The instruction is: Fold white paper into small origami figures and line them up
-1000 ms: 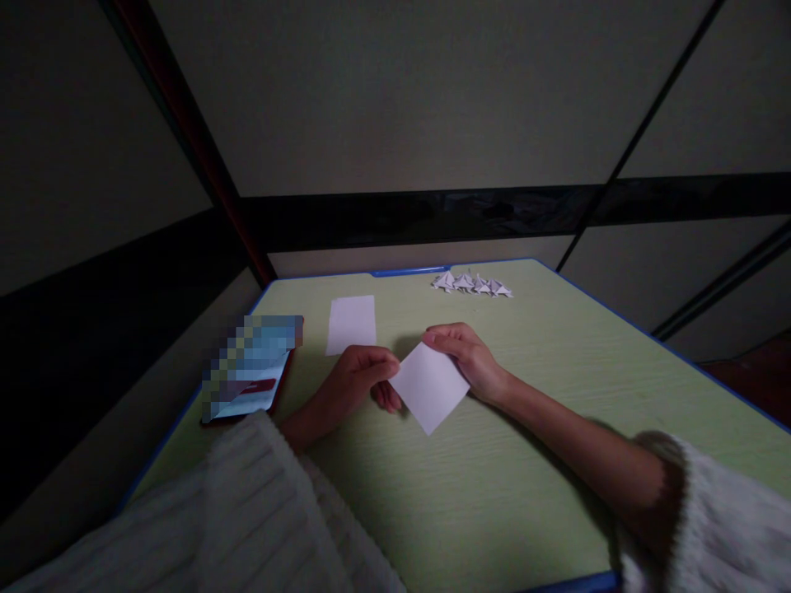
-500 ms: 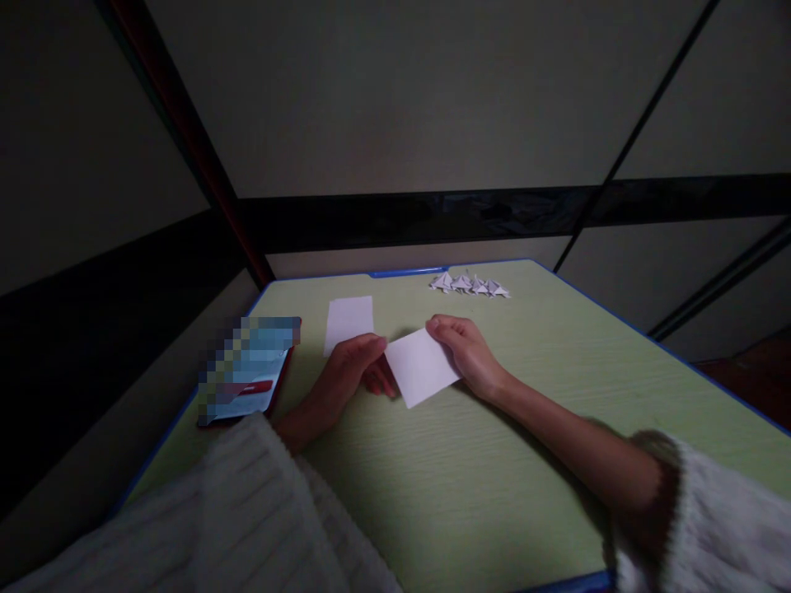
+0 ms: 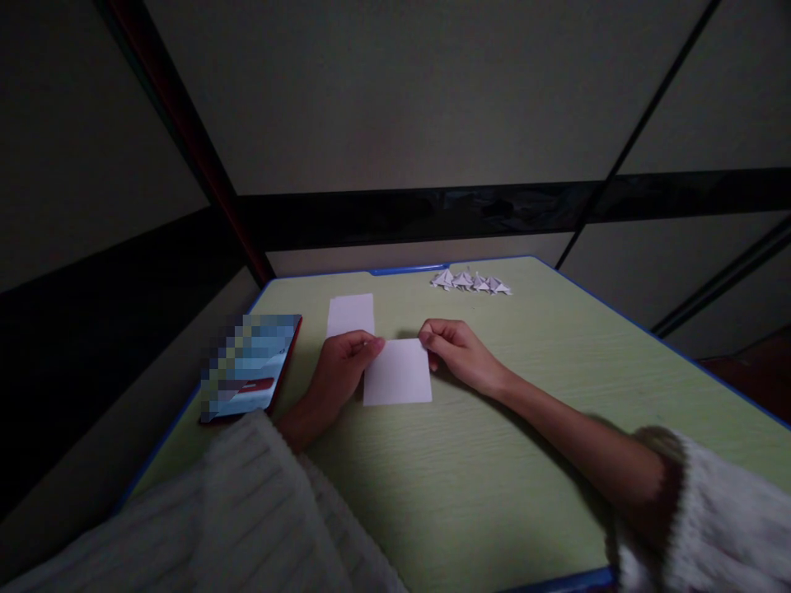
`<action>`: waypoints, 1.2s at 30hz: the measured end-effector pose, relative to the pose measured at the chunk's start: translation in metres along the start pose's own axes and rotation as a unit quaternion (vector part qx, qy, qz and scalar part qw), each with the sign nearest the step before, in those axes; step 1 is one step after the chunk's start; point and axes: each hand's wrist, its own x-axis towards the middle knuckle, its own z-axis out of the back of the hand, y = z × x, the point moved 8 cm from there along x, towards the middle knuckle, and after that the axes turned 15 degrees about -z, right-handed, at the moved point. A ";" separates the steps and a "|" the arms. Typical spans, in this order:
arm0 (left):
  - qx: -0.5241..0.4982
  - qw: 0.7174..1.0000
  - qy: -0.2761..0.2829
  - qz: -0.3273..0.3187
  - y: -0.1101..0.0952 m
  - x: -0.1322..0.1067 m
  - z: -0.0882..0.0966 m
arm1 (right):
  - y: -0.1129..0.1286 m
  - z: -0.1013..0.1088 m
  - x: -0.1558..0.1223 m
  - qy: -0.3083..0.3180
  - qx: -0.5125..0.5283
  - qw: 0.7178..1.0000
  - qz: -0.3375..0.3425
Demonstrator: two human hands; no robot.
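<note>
A white sheet of paper (image 3: 399, 375) is held between my two hands, just above or on the green table; I cannot tell which. My left hand (image 3: 346, 362) pinches its upper left corner, thumb on top. At the upper right corner, my right hand (image 3: 461, 350) pinches it the same way, fingers curled behind. Beyond my left hand lies a second piece of white paper (image 3: 351, 313), perhaps a small stack, its near edge partly covered by that hand.
Several folded white paper figures (image 3: 470, 282) stand in a row near the far edge of the green table (image 3: 525, 486). A phone or tablet (image 3: 256, 371) with a lit, partly blurred screen lies at the left. Dark-striped cabinet panels (image 3: 408, 99) rise behind the table.
The held paper has turned from tilted to nearly square with me. My left hand has closed on its left corner, and my right hand has shifted its hold to the upper right corner.
</note>
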 end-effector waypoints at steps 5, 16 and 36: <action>0.042 0.999 -0.028 -0.016 -0.005 0.000 0.009 | 0.004 0.003 0.000 -0.009 0.014 1.000 0.011; 0.016 0.995 -0.088 0.032 0.006 -0.001 0.021 | 0.000 -0.003 0.001 0.033 0.103 0.994 -0.010; -0.029 0.991 -0.133 0.010 0.016 -0.001 0.030 | 0.001 -0.012 -0.003 0.090 0.141 0.986 -0.018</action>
